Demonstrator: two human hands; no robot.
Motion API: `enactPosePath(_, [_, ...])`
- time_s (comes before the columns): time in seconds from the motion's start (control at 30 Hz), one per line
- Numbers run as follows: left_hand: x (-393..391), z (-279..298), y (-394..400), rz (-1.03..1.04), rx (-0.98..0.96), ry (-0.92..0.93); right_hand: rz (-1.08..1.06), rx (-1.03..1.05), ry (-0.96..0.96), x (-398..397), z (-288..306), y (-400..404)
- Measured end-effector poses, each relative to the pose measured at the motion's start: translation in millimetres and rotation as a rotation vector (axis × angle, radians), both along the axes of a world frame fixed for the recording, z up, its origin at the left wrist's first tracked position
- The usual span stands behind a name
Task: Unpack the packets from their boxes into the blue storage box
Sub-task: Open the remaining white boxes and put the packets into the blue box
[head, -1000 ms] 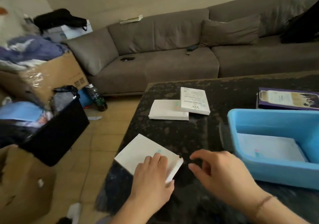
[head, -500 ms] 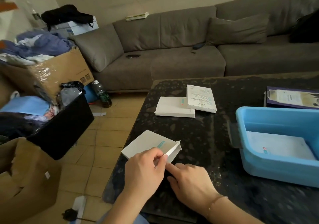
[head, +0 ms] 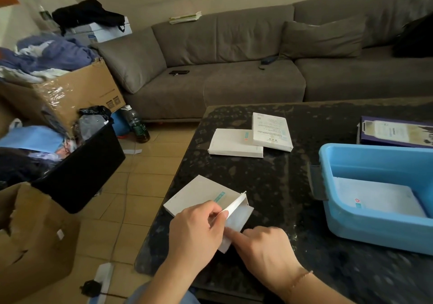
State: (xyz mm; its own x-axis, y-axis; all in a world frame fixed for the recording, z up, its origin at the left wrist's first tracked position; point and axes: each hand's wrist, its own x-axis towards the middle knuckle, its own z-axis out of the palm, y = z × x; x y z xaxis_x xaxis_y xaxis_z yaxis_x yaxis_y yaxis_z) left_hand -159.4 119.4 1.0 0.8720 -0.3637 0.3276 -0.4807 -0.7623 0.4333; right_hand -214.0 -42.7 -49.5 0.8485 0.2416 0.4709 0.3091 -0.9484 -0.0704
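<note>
A white box (head: 201, 197) lies flat at the near left corner of the dark table (head: 293, 186), its end flap (head: 236, 206) raised and a pale packet (head: 236, 224) showing out of the open end. The flap is pinched by the left hand (head: 194, 233), whose thumb and fingers are curled around its edge. The packet's near edge is touched by the right hand (head: 264, 249), with the forefinger stretched out against it and the other fingers bent; whether the packet is actually gripped cannot be told. Farther back on the table two more white boxes are seen, a plain box (head: 234, 143) lying flat and a printed box (head: 271, 131) resting partly on its right end. At the right of the table the blue bin (head: 365, 224) is placed, well apart from the hands, and one white packet (head: 375, 197) lies flat on its floor. Behind the bin a purple pack (head: 396, 131) is laid flat. Beyond the table a grey sofa (head: 234, 69) is seen, with a phone (head: 179, 72) on its seat. On the tiled floor at the left, a cardboard carton (head: 77, 92) full of clothes, a black tub (head: 82, 170) and a bottle (head: 138, 125) are found.
</note>
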Motion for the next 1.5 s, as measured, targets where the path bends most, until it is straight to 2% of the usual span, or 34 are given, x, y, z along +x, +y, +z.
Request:
enactPosePath(0.27, [4.9,-5.6,-4.4,0.009,0.021,0.028,-0.002,0.251,-0.186,-27.3,-17.2,-25.8])
enactPosePath(0.4, [3.2,-1.1,-6.7,-0.031,0.183,0.156,0.060,0.399,-0.167,-50.7,-15.5,-45.9])
enactPosePath(0.47, [1.3,7.5,-11.6,-0.099,0.243,0.195,0.127,0.430,-0.146,-64.6,-10.5,-59.9])
enactPosePath(0.57, [2.3,29.7,-31.6,-0.364,0.114,0.212,0.242,0.425,-0.137,-79.5,9.6,-83.5])
enactPosePath(0.67, [13.1,50.1,-61.2,-0.589,0.020,0.561,0.361,0.332,-0.117,-89.8,39.5,-106.7])
enactPosePath(0.73, [21.1,59.7,-76.8,-0.724,0.039,0.774,0.392,0.336,-0.096,-97.5,57.4,-119.1])
enactPosePath(0.87, [25.9,63.8,-92.8,-0.854,0.111,1.081,0.234,0.632,-0.199,-115.1,72.3,-124.7])
enactPosePath(0.93, [23.0,61.7,-98.0,-0.820,-0.043,1.135,0.043,0.909,-0.266,-121.2,67.7,-116.1])
enactPosePath(1.0, [15.7,61.6,-105.1,-0.714,-0.274,1.170,-0.097,1.394,-0.242,-124.0,67.6,-103.2])
enactPosePath(1.07, [2.6,64.0,-116.0,-0.572,-0.479,1.161,-0.135,1.816,-0.062,-123.0,70.8,-95.3])
enactPosePath(1.1, [-5.6,65.7,-122.6,-0.504,-0.543,1.131,-0.136,1.900,0.034,-122.7,73.7,-92.5])
enactPosePath(1.17, [-22.5,67.8,-135.9,-0.402,-0.621,1.054,-0.184,1.865,0.116,-118.9,85.7,-88.0])
enactPosePath(1.27, [-43.9,68.9,-151.4,-0.310,-0.750,0.961,-0.303,1.721,0.040,-110.5,99.4,-82.5])
enactPosePath(1.37, [-59.5,68.6,-163.0,-0.241,-0.910,0.963,-0.394,1.592,0.003,-106.1,101.1,-89.7])
enactPosePath(1.5, [-54.1,74.8,-167.2,-0.266,-0.992,1.009,-0.343,1.626,0.175,-110.6,110.0,-110.9])
